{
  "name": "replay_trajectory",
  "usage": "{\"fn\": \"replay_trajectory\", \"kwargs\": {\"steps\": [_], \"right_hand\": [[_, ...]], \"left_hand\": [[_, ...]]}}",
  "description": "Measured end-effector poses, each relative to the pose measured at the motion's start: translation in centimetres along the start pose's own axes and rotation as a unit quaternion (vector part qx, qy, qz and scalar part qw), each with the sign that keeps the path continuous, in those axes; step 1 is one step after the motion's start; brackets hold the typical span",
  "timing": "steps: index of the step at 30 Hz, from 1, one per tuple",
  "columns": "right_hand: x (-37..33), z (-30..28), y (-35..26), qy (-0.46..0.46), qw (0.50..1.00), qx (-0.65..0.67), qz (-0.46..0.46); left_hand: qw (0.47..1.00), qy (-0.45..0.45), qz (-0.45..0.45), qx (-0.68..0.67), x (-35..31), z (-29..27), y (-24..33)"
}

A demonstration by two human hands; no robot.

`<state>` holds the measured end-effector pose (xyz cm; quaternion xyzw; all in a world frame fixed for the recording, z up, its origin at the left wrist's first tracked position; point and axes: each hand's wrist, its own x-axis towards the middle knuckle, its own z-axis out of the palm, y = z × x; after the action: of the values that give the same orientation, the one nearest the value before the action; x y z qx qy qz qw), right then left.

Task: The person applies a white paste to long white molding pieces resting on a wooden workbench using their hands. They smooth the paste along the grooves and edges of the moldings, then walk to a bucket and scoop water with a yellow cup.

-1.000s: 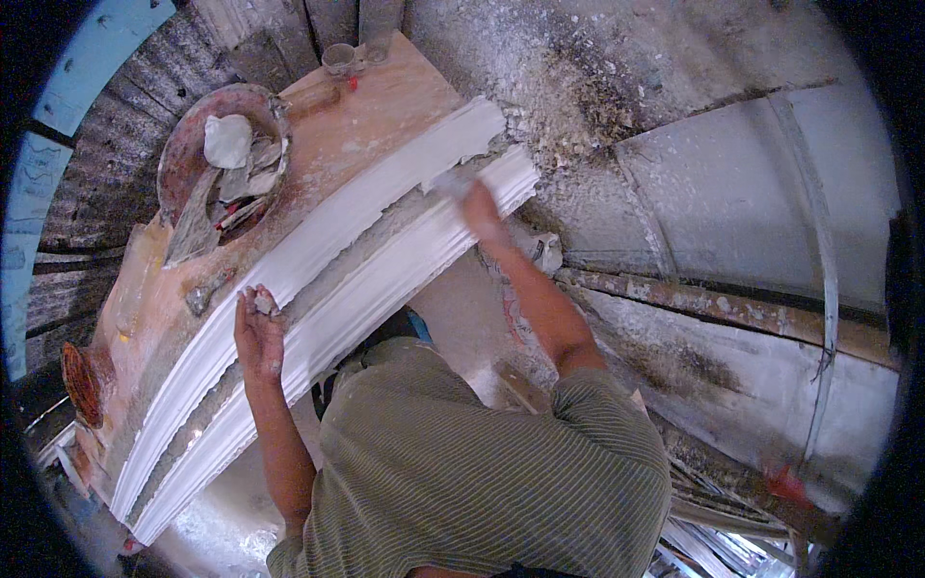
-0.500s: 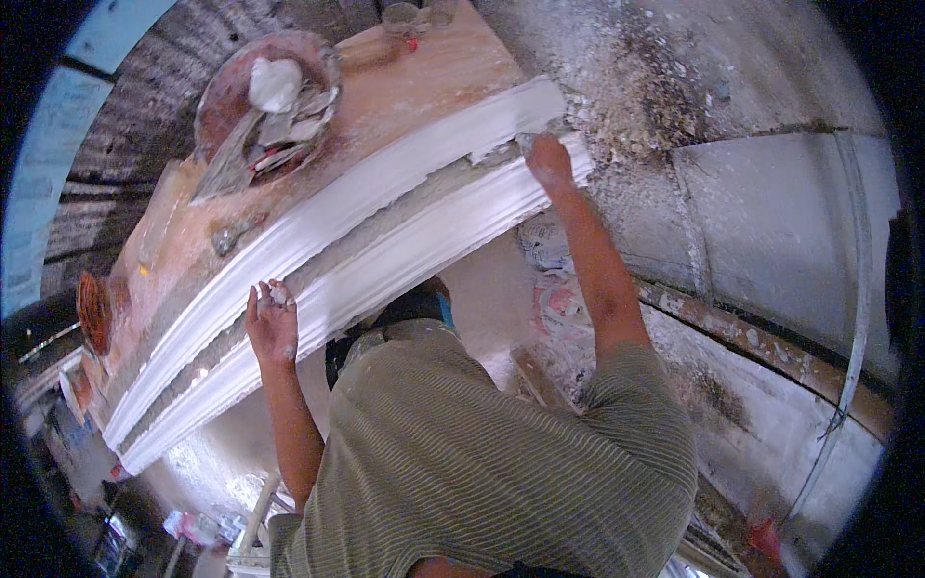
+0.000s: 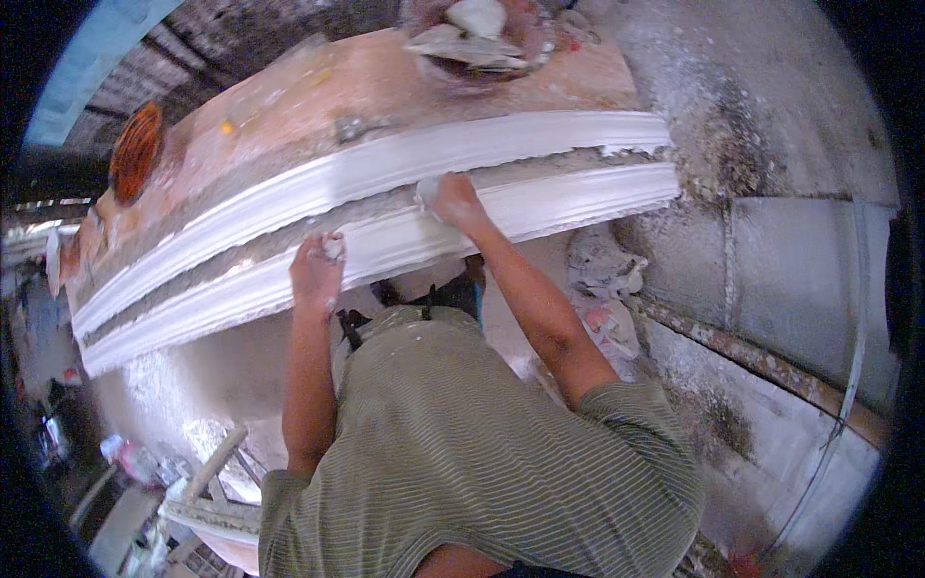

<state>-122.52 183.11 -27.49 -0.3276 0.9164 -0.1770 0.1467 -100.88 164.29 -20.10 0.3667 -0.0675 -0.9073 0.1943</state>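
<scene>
Two long white plaster mouldings lie side by side on a plaster-smeared wooden tabletop, a rough grey strip between them. My right hand is closed on a small pale flat piece, whose kind is unclear. It sits over the near moulding's far edge, by the grey strip. To its left, my left hand has curled fingers smeared white, above the near moulding. Something whitish shows at those fingertips; I cannot tell whether it is a lump or a coating.
A basin with a white lump and flat tools stands at the far side of the tabletop. A reddish-brown round coil is at the far left. Crumpled bags lie on the floor at right, near a wall with a pipe.
My right hand has moved left along the mouldings from their right end, with the pale piece. My left hand's fingers have curled in. The view has turned, so the basin appears farther right.
</scene>
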Motion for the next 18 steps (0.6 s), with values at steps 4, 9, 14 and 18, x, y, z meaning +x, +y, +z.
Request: {"fn": "replay_trajectory", "kwargs": {"steps": [4,9,14,18], "right_hand": [[0.0,-1.8,-6.4,-0.110,0.926,0.335,0.136],[-4.1,-2.4,-10.4,0.051,0.962,0.223,-0.147],[-6.9,-7.3,-9.4,0.129,0.949,0.127,-0.259],[-7.5,-11.9,-1.9,0.118,0.958,0.081,-0.248]], "left_hand": [[0.998,0.000,-0.070,0.006,0.6,-2.8,1.8],[0.961,0.001,-0.274,0.036,-0.1,3.5,-1.4],[0.955,-0.139,-0.188,0.184,2.8,6.1,-5.3],[0.978,-0.116,-0.134,0.105,7.9,5.2,-8.6]]}}
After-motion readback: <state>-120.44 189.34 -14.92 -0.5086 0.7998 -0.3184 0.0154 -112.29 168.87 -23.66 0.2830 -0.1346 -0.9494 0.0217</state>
